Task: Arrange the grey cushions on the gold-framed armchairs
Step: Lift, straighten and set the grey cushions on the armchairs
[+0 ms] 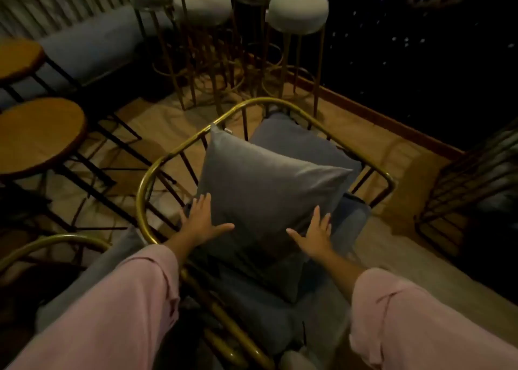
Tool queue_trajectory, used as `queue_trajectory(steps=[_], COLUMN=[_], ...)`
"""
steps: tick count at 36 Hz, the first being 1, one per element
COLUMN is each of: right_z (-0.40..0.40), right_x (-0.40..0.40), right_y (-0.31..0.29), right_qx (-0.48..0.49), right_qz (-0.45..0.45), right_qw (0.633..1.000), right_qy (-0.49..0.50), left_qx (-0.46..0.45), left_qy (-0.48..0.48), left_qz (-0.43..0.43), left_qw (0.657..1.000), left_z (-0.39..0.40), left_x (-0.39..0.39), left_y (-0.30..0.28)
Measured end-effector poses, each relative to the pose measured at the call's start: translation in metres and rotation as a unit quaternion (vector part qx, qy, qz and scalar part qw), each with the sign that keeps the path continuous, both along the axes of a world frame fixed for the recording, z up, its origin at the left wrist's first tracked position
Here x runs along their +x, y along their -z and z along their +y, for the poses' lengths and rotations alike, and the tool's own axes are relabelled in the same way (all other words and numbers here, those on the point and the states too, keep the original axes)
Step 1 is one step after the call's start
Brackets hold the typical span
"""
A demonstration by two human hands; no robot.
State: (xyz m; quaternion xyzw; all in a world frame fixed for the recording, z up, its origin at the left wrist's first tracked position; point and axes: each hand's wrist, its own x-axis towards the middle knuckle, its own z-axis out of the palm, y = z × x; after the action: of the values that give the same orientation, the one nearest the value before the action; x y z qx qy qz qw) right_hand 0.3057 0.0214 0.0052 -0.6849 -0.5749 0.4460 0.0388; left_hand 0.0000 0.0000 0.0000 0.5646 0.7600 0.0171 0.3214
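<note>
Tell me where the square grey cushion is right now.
In the head view, centre frame, the square grey cushion stands propped inside the gold-framed armchair, between the left hand and right hand.

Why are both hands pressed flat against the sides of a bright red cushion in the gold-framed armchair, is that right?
Not quite: the cushion is grey, not red. The head view shows the left hand and right hand flat against its sides, in the gold-framed armchair.

You are looking down into a dim room with a tan floor [372, 238]. Tall gold-legged bar stools [297, 11] with pale round cushions crowd the back. Two round wooden stools [39, 134] on black legs stand left, beside a grey bench [89, 47].
</note>
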Motion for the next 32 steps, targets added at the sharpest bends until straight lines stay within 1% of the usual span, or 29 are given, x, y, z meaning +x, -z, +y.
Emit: queue_trajectory(steps=[2, 4, 7, 9, 11, 13, 15, 18, 22, 25, 28, 32], right_z=[0.006, 0.006, 0.011, 0.016, 0.021, 0.029, 0.039, 0.048, 0.051, 0.049, 0.046, 0.041], right_x=[-0.007, -0.013, -0.019, -0.022, -0.022, -0.019, -0.015, -0.011, -0.012, -0.011, -0.017, -0.029], right_y=[0.013, 0.023, 0.045, 0.054, 0.059, 0.065, 0.073, 0.082, 0.082, 0.076, 0.063, 0.041], right_qx=[-0.012, -0.020, -0.017, -0.013, -0.016, -0.020, -0.021, -0.023, -0.037, -0.029, -0.010, 0.021], right_qz=[0.035, 0.055, 0.069, 0.069, 0.066, 0.063, 0.064, 0.068, 0.077, 0.090, 0.113, 0.145], right_qw=[0.998, 0.997, 0.993, 0.990, 0.988, 0.988, 0.988, 0.989, 0.989, 0.986, 0.977, 0.961], right_qy=[0.050, 0.059, 0.099, 0.123, 0.137, 0.142, 0.141, 0.133, 0.124, 0.136, 0.181, 0.235], left_qx=[-0.013, -0.026, 0.001, 0.035, 0.069, 0.086, 0.087, 0.083, 0.083, 0.075, 0.068, 0.097], left_qy=[-0.033, -0.076, -0.162, -0.219, -0.291, -0.351, -0.386, -0.414, -0.426, -0.423, -0.419, -0.399], left_qz=[-0.004, -0.016, -0.083, -0.150, -0.205, -0.230, -0.248, -0.278, -0.293, -0.273, -0.267, -0.259], left_qw=[0.999, 0.997, 0.983, 0.964, 0.932, 0.904, 0.884, 0.863, 0.852, 0.861, 0.865, 0.874], left_z=[0.014, 0.027, 0.050, 0.066, 0.082, 0.097, 0.109, 0.119, 0.120, 0.118, 0.114, 0.108], left_x=[-0.002, -0.006, -0.008, -0.010, -0.008, -0.004, -0.001, -0.004, -0.009, -0.011, -0.010, -0.003], left_y=[0.006, 0.017, 0.037, 0.048, 0.053, 0.054, 0.056, 0.062, 0.070, 0.064, 0.050, 0.024])
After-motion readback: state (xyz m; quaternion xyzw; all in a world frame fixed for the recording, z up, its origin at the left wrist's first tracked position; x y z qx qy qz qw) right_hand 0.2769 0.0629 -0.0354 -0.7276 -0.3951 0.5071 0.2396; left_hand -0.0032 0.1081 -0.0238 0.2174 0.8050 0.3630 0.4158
